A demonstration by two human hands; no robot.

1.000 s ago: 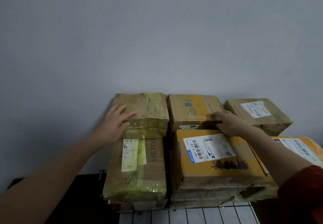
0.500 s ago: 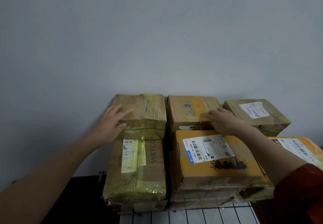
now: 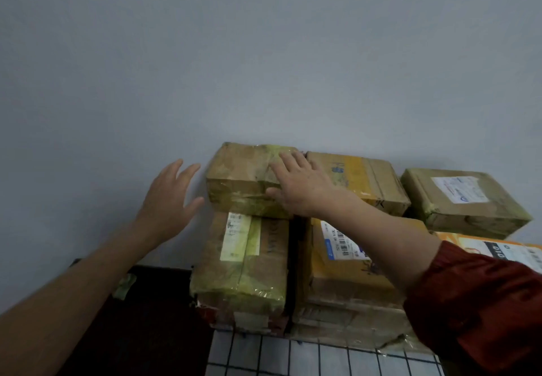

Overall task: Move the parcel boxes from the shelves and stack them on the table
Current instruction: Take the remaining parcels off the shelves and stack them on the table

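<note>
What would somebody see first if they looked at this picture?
Probably the hands: the right hand lies flat on the top-left box, which is wrapped in greenish tape, and the left hand hangs open in the air just left of it. Under the right arm, a bright yellow box with a barcode label stands out.

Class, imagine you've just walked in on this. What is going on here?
A person is reaching with both bare hands for the green-taped box on top of a pile of parcels against a grey wall. The right hand lies flat on the box's top, thumb on its front face. The left hand is open in the air beside the box, not touching it. The box is not yet lifted.
</note>
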